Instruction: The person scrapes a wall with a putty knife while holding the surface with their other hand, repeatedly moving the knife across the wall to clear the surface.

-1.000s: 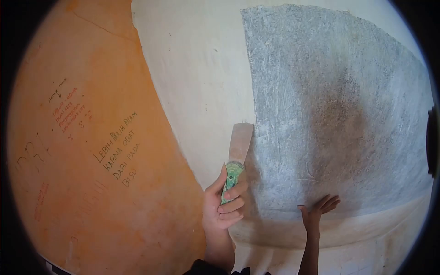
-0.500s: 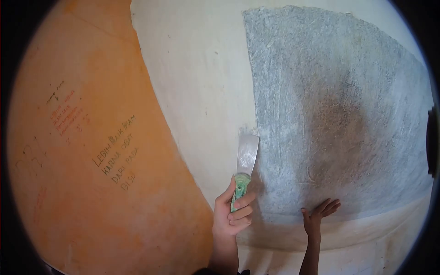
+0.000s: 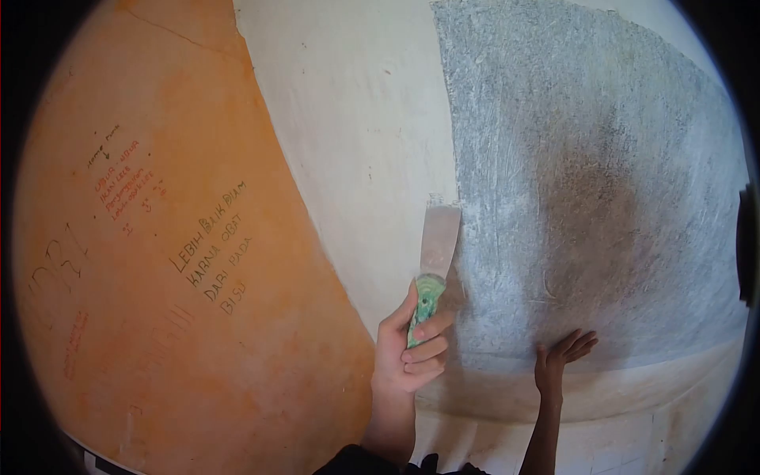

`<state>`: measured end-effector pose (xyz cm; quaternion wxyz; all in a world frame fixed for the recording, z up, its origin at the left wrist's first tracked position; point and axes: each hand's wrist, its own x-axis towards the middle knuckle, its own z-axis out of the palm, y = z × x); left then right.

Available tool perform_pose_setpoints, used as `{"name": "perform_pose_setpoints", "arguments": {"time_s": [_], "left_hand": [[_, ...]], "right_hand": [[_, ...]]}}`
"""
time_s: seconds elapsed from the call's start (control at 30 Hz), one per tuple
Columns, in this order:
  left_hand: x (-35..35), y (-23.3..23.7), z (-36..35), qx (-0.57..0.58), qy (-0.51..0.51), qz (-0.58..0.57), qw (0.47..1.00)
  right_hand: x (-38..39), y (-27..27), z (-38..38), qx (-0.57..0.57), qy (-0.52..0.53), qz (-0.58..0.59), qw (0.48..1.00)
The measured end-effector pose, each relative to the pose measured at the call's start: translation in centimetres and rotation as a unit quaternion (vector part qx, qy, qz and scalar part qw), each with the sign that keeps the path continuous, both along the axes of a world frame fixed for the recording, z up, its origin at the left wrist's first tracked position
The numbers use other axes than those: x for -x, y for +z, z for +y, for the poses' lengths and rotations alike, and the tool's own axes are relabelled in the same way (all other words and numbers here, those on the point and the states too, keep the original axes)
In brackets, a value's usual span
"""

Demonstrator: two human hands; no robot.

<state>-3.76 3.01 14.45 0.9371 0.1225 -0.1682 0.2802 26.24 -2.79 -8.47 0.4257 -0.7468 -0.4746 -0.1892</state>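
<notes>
My left hand (image 3: 413, 342) is closed round the green handle of a putty knife (image 3: 439, 245), thumb along the near side. The metal blade points up, its end at the white wall strip (image 3: 364, 158) beside the left edge of the rough grey patch (image 3: 507, 103). Just above the blade tip shows a small grey scuffed mark (image 3: 435, 198). To the right, my right hand (image 3: 560, 356) is open, fingers spread, over the lower edge of the grey patch. Its palm side is hidden, so firm contact cannot be confirmed.
An orange wall area (image 3: 261, 380) with black and red handwriting (image 3: 212, 245) fills the left. Below the grey patch runs a pale curved band (image 3: 507, 396), with pale tiles (image 3: 617, 443) lower down. A dark object (image 3: 746, 245) stands at the right edge.
The view has shifted, so the wall appears higher and slightly right. The putty knife appears higher too, staying close to the grey patch's left edge. Both hands keep their poses.
</notes>
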Motion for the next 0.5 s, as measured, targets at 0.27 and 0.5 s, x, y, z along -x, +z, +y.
{"name": "perform_pose_setpoints", "arguments": {"time_s": [0.27,0.5], "left_hand": [[-0.5,-0.1,0.7,-0.024,0.023,-0.001,0.999],[-0.5,2.9,1.8,-0.037,0.043,0.024,0.998]], "right_hand": [[-0.1,0.2,0.1,-0.002,0.019,0.029,0.999],[-0.3,0.3,-0.5,0.016,0.031,0.026,0.999]]}}
